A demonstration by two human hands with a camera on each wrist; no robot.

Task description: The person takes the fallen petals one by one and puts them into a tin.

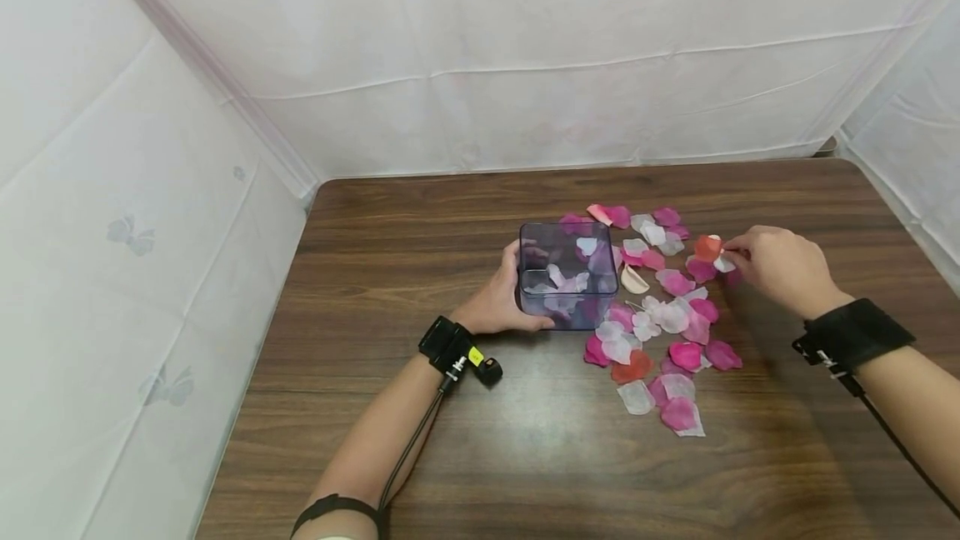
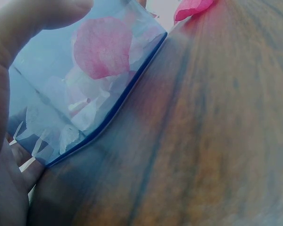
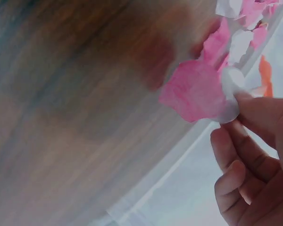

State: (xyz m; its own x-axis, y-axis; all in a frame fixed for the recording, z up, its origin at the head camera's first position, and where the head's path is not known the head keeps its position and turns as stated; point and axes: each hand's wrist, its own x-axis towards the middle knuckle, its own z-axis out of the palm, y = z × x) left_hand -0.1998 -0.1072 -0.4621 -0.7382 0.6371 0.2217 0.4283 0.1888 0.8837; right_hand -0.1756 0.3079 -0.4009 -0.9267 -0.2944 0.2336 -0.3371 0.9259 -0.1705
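My left hand (image 1: 498,298) grips a see-through, bluish plastic box (image 1: 567,311) by its left side, thumb along the near wall. Pink and white artificial petals (image 2: 104,49) lie inside the box, showing through its wall in the left wrist view. My right hand (image 1: 783,265) is at the right edge of the scattered petals. Between its thumb and forefinger it pinches a white petal (image 3: 230,110). A pink petal (image 3: 193,92) lies against the white one, and an orange-red petal (image 1: 708,247) is close to the fingertips; whether these are held too I cannot tell.
Loose pink, white and red petals (image 1: 680,415) spread over the brown wooden table (image 1: 390,265) between the box and my right hand. A cream, curved piece (image 1: 633,279) lies beside the box. White sheeting (image 1: 480,123) hangs behind the table and at both sides.
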